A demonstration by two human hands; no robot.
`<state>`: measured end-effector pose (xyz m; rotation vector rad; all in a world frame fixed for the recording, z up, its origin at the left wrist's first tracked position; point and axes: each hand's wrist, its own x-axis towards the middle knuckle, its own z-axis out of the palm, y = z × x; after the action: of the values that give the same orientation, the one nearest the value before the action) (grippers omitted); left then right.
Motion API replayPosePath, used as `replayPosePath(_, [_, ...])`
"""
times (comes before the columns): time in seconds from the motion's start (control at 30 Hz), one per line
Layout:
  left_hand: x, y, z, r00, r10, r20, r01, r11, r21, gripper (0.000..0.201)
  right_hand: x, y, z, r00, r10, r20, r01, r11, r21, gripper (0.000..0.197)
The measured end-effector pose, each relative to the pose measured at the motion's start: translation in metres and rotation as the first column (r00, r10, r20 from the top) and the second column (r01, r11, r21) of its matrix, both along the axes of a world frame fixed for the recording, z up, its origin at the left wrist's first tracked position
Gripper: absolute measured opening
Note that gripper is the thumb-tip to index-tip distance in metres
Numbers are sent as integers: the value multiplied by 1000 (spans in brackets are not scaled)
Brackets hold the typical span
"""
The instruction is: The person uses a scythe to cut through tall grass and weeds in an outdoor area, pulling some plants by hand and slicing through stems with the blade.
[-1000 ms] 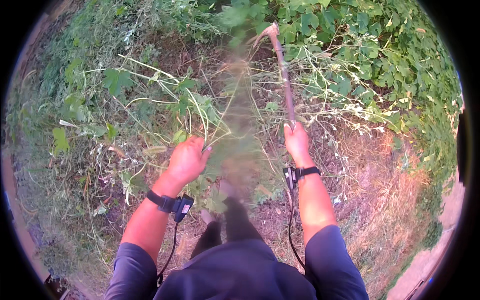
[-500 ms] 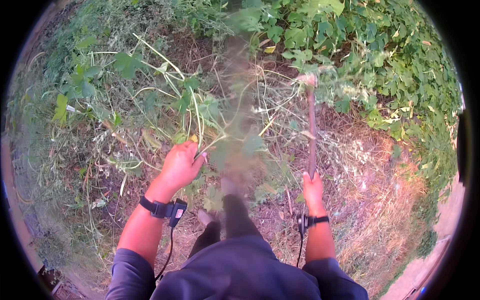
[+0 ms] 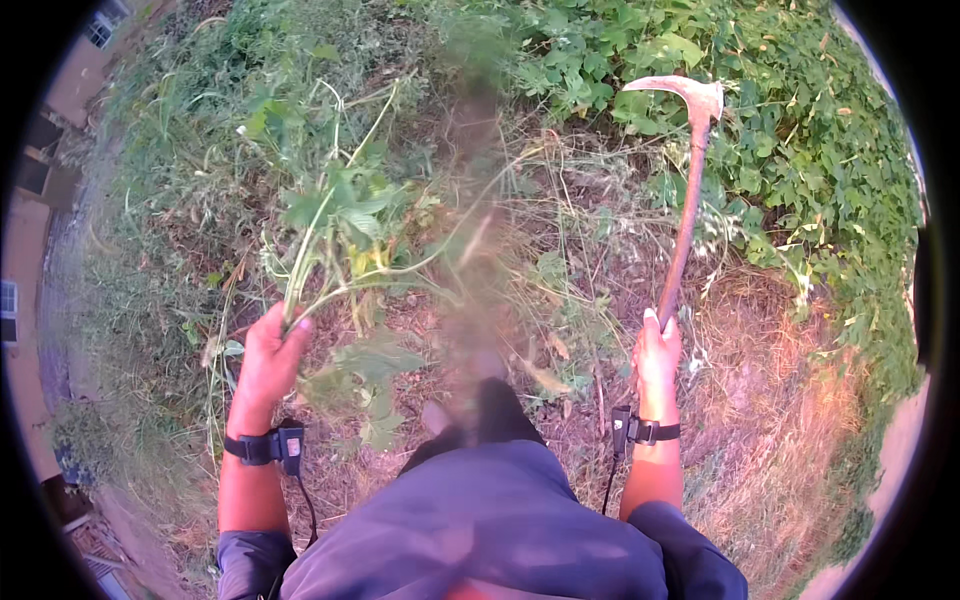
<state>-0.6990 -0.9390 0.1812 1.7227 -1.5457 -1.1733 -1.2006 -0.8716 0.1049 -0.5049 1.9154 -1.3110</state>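
My left hand (image 3: 272,352) is closed round the stems of a bunch of green vines (image 3: 345,215), whose leaves and long stalks fan out above the fist and trail to the right. My right hand (image 3: 656,358) grips the lower end of a sickle's long wooden handle. The sickle (image 3: 688,215) points away from me, tilted slightly right. Its curved, light-coloured blade (image 3: 675,86) turns left and stands in front of the leafy growth, apart from the vines in my left hand.
Dense broad-leaved vines (image 3: 800,150) cover the far right. Feathery weeds (image 3: 165,220) grow on the left. Dry grass and cut stalks (image 3: 740,400) lie around my feet. A building (image 3: 30,270) shows at the left rim. A blurred vertical smear crosses the middle.
My left hand has drawn the vine bunch left and down. The sickle has swung up and right, and its blade, blurred among the plants before, now shows whole.
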Motion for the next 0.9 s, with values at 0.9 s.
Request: replayPosePath(0.9, [388,873,3,-664,651,368,-706,-383,-596,60,267,-2,14,751,656,72,-648,754,-108,25])
